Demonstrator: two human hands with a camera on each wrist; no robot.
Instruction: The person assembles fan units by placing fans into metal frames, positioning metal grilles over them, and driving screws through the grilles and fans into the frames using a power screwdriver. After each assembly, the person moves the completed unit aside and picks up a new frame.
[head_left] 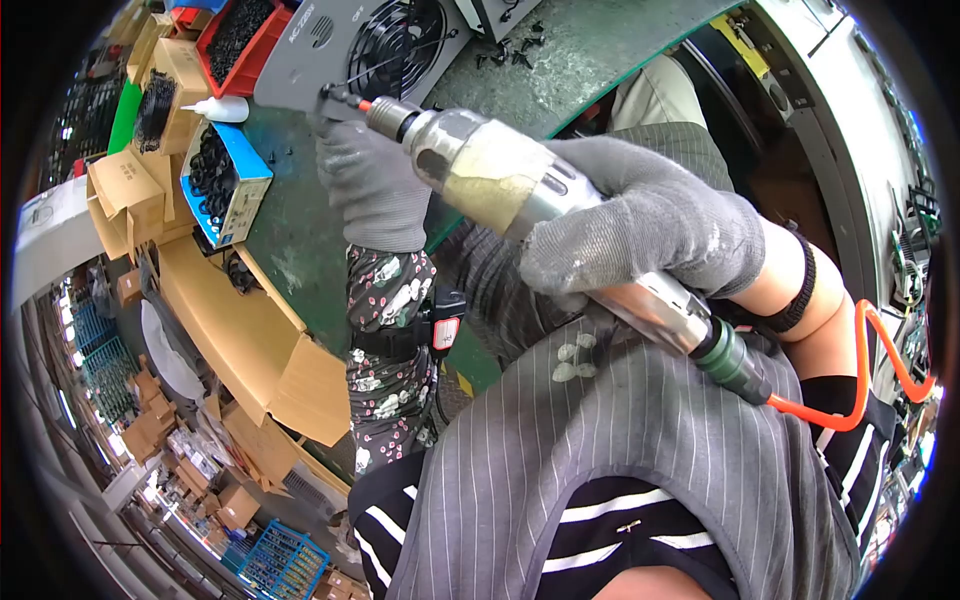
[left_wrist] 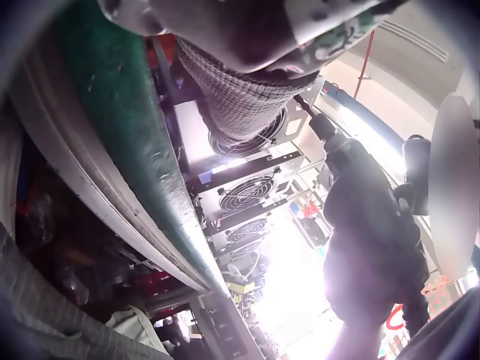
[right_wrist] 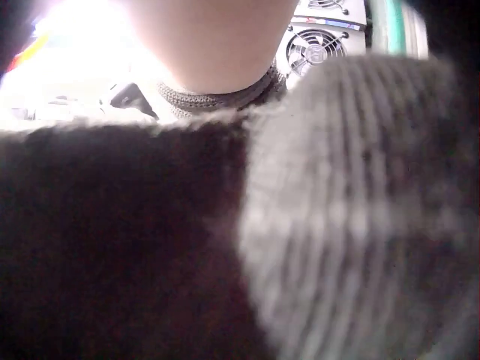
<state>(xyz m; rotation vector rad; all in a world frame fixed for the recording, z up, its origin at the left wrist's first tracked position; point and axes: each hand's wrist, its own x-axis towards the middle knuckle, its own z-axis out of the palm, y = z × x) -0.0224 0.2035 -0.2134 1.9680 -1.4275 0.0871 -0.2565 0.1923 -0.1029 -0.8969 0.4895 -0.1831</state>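
Note:
In the head view my gloved right hand [head_left: 650,220] grips an air screwdriver [head_left: 490,170] with a taped body. Its tip points up-left to a small black fastener [head_left: 338,95] at the lower edge of a grey panel [head_left: 285,80] with a round fan guard [head_left: 405,45]. Close under that tip is my gloved left hand [head_left: 372,180], at the panel's edge. Its fingertips are largely hidden, so I cannot tell what they hold. The left wrist view shows the left glove [left_wrist: 240,97] overlapping the fan panel; the right wrist view is mostly filled by ribbed glove cloth [right_wrist: 352,202].
An orange air hose [head_left: 860,375] trails from the screwdriver. On the green table [head_left: 575,60] lie loose black fasteners [head_left: 515,52]. A red bin [head_left: 270,45], a white bottle [head_left: 225,108], a blue-and-white box [head_left: 243,205] and cardboard boxes [head_left: 125,195] stand left. More fan panels [left_wrist: 246,193] are lined up behind.

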